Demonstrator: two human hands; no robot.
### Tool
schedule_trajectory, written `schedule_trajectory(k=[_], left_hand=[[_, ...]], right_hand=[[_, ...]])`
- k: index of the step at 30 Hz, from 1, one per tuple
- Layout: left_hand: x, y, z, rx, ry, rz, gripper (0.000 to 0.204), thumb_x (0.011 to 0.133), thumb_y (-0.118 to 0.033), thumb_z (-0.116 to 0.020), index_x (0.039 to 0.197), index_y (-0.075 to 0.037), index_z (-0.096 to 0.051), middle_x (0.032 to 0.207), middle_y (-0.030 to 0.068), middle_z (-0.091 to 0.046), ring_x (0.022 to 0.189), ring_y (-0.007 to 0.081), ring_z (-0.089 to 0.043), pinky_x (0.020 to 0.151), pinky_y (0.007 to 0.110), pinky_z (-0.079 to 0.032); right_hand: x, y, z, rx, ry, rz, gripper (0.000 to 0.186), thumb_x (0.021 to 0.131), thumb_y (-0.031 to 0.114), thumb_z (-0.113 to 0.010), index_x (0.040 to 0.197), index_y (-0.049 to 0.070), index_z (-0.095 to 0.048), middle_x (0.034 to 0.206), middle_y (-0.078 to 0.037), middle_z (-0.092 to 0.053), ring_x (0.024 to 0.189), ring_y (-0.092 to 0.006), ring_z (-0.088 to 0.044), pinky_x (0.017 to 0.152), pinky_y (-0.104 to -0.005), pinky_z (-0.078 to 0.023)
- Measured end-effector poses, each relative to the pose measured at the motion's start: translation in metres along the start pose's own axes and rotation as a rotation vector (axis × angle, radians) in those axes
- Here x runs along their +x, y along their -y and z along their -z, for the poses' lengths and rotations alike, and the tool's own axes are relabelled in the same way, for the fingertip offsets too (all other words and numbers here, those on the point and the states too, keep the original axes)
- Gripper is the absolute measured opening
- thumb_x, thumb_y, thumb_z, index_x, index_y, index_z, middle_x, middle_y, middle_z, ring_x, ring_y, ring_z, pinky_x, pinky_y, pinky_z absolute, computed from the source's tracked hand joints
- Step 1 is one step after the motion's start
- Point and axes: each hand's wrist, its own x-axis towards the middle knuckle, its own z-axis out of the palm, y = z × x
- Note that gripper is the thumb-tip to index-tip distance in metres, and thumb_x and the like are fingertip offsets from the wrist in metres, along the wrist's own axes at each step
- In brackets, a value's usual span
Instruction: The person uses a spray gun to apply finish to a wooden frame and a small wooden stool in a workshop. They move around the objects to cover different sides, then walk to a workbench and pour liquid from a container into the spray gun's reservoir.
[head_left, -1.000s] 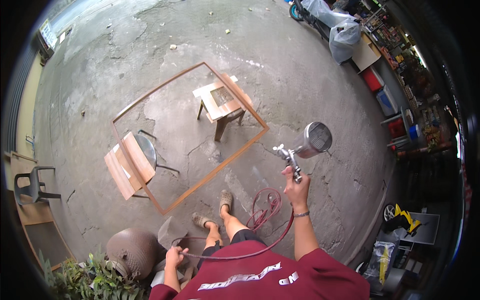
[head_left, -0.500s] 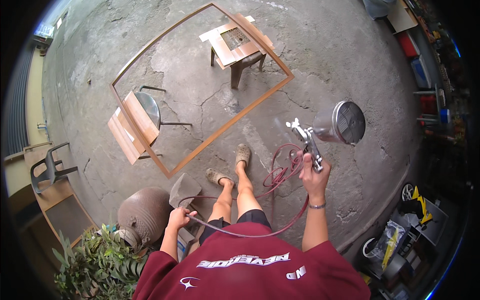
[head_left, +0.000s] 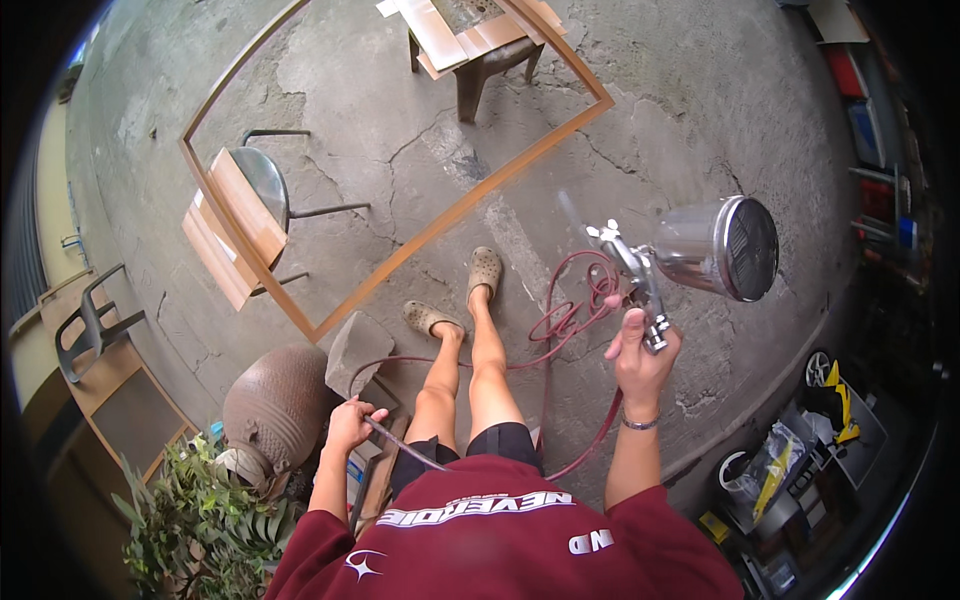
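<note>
My right hand (head_left: 645, 360) is wrapped round the handle of a metal spray gun (head_left: 630, 260) with a large silver cup (head_left: 705, 250) at its right; a faint streak shows off its nozzle. My left hand (head_left: 350, 425) grips a red hose (head_left: 435, 362), which loops on the floor and curves toward the gun. Ahead, a large rectangular wooden frame (head_left: 460, 215) lies over two supports: a dark plastic stool (head_left: 470, 85) topped with pale boards (head_left: 440, 40), and a round metal seat (head_left: 263, 170) with boards (head_left: 210, 240) on it.
A clay jar (head_left: 275, 400), concrete block (head_left: 355, 350) and leafy plant (head_left: 190, 520) sit at lower left, beside a black plastic chair (head_left: 95, 335) and leaning panel (head_left: 135, 400). Cracked concrete floor (head_left: 700, 120) surrounds the frame. Clutter (head_left: 800, 450) lines the right side.
The view has tipped downward, so the frame and supports sit higher in the picture and more of my legs shows. The spray gun has shifted right. Both grips are unchanged.
</note>
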Motion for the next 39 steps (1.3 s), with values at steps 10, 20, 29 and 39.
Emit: schedule_trajectory(k=[10, 20, 29, 39], left_hand=[[0.0, -0.002, -0.003, 0.012, 0.078, 0.05, 0.044, 0.092, -0.046, -0.07, 0.077, -0.005, -0.075, 0.065, 0.0186, -0.064, 0.076, 0.0384, -0.068, 0.108, 0.046, -0.051], [0.011, -0.019, -0.001, -0.041, 0.047, 0.022, 0.043, 0.092, -0.043, -0.07, 0.074, -0.004, -0.072, 0.061, 0.0173, -0.061, 0.069, 0.0375, -0.067, 0.109, 0.048, -0.05], [0.014, -0.024, -0.006, -0.064, 0.05, 0.003, 0.042, 0.093, -0.042, -0.07, 0.076, -0.004, -0.072, 0.062, 0.0175, -0.062, 0.072, 0.0393, -0.067, 0.107, 0.048, -0.051], [0.02, -0.054, 0.005, -0.048, -0.128, -0.066, 0.035, 0.085, -0.037, -0.077, 0.072, -0.005, -0.071, 0.062, 0.0148, -0.06, 0.07, 0.0356, -0.066, 0.076, 0.045, -0.054]], right_hand=[[0.008, -0.009, -0.013, 0.045, 0.0, 0.149, 0.05, 0.102, 0.041, -0.065, 0.117, -0.007, -0.07, 0.09, -0.011, -0.076, 0.049, -0.0091, -0.059, 0.045, -0.0239, -0.044], [0.013, -0.007, -0.019, -0.05, 0.041, 0.258, 0.056, 0.104, 0.045, -0.058, 0.114, -0.008, -0.069, 0.095, -0.011, -0.076, 0.048, -0.0078, -0.056, 0.045, -0.0237, -0.042], [0.006, -0.009, -0.017, -0.09, 0.16, 0.138, 0.047, 0.098, 0.035, -0.071, 0.124, -0.005, -0.068, 0.098, -0.013, -0.076, 0.071, -0.0178, -0.071, 0.065, -0.0336, -0.055], [0.111, -0.033, 0.041, -0.17, -0.248, -0.05, 0.045, 0.104, 0.04, -0.063, 0.095, -0.003, -0.072, 0.079, -0.009, -0.074, 0.041, -0.0075, -0.052, 0.038, -0.0258, -0.039]])
